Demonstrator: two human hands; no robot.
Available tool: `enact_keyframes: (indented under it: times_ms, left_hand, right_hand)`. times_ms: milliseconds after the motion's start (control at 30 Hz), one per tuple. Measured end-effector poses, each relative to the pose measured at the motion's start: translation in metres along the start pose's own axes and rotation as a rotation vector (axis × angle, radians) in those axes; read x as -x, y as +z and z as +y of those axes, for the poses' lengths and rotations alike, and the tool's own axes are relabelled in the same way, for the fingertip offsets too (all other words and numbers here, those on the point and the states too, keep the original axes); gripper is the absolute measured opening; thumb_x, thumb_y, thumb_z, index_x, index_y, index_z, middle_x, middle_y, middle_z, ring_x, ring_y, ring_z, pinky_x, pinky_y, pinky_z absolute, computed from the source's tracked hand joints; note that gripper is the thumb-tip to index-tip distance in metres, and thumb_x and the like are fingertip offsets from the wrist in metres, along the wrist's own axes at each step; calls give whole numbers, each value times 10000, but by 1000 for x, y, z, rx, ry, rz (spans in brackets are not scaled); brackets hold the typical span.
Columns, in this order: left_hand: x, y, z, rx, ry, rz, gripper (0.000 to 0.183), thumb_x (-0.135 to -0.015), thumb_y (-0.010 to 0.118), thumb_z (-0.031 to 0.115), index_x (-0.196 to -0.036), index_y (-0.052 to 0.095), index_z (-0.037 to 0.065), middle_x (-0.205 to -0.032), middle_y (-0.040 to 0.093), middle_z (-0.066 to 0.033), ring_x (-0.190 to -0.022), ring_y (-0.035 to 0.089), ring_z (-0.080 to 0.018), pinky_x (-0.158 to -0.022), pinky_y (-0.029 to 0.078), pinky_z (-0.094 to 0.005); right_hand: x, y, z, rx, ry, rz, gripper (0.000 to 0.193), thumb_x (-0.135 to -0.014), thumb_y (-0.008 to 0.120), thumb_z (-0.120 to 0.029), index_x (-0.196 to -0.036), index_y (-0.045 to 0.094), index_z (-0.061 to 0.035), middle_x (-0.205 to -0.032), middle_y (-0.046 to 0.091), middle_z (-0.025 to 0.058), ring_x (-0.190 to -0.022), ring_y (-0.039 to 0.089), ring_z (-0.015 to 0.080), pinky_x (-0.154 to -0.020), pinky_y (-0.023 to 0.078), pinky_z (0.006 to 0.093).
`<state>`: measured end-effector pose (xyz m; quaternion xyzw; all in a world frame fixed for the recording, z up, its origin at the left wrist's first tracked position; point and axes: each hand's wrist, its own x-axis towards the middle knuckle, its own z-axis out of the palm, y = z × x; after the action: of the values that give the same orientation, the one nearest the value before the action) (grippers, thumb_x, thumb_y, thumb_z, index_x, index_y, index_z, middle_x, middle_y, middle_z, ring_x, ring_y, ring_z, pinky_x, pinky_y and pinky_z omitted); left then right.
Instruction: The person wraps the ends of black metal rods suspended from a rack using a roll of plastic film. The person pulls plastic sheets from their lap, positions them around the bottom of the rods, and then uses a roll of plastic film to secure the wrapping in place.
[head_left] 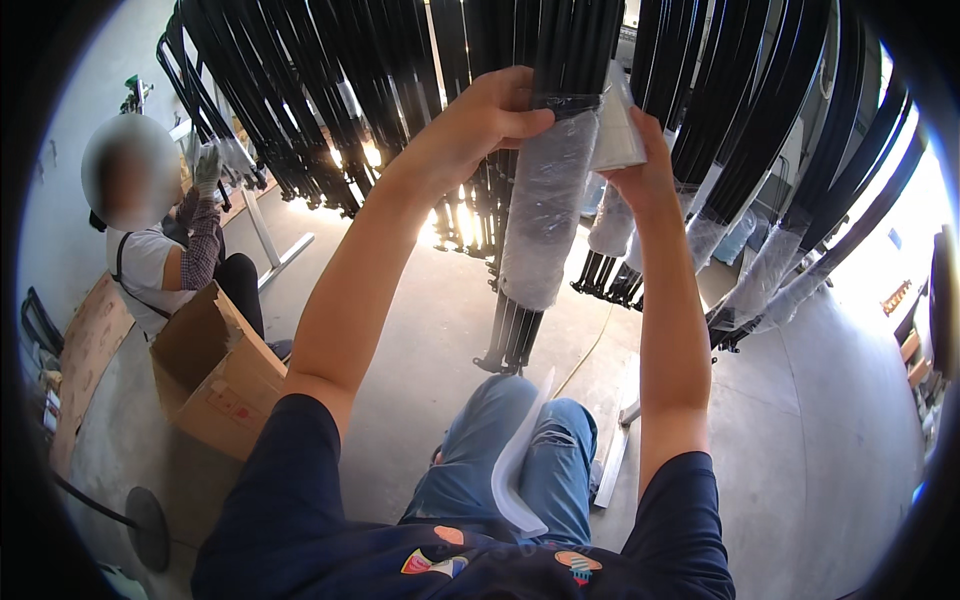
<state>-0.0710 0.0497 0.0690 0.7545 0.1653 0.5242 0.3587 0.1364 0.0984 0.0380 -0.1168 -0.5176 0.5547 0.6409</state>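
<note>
In front of me hangs a bundle of black rods point(520, 335), its middle wrapped in clear, wrinkled plastic film point(548, 220). My left hand point(500, 112) is closed round the bundle's left side at the top of the wrap, thumb in front and the other fingers partly hidden behind. On the other side, my right hand point(645, 165) grips a whitish roll of stretch film point(620, 135), held tilted against the bundle's right edge. Across my lap lies a curved white strip point(508, 475), perhaps foam.
Many more black rods point(290, 110) hang in rows to both sides, several wrapped bundles point(770, 270) at right. A gloved co-worker point(165, 265) sits at left beside an open cardboard box point(215, 370). A metal stand leg point(617, 440) stands by my knee; a round base point(148, 528) is lower left.
</note>
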Motion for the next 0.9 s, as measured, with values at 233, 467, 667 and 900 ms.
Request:
enact_keyframes:
  times_ms: [233, 467, 667, 900]
  left_hand:
    - [11, 3, 15, -689, 278, 90, 420, -726, 666, 218, -1079, 504, 56, -904, 595, -59, -810, 576, -149, -698, 473, -267]
    - [5, -11, -48, -17, -124, -62, 539, -816, 512, 426, -1144, 435, 5, -1058, 528, -109, -970, 524, -189, -820, 436, -349]
    - [2, 1, -46, 346, -52, 56, 672, -687, 682, 355, -1164, 351, 18, -1049, 514, -122, -998, 506, -228, -870, 399, -375]
    - [6, 9, -36, 44, 17, 363, 779, -546, 793, 283, -1074, 331, -55, -981, 508, -176, -890, 557, -247, -759, 476, -340]
  right_hand:
    - [2, 13, 40, 176, -194, -45, 321, -868, 359, -259, -1017, 520, -25, -962, 540, 72, -916, 520, 161, -760, 453, 307]
    - [-24, 4, 56, 114, -173, -72, 318, -847, 404, -292, -963, 551, -35, -828, 568, 43, -788, 543, 122, -696, 453, 279]
    - [14, 48, 22, 297, -151, 102, 334, -908, 352, -296, -993, 534, -30, -855, 571, 36, -808, 539, 120, -707, 445, 257]
    - [52, 78, -5, 577, -368, 45, 308, -836, 506, -272, -989, 525, -6, -886, 582, 72, -790, 569, 141, -726, 460, 260]
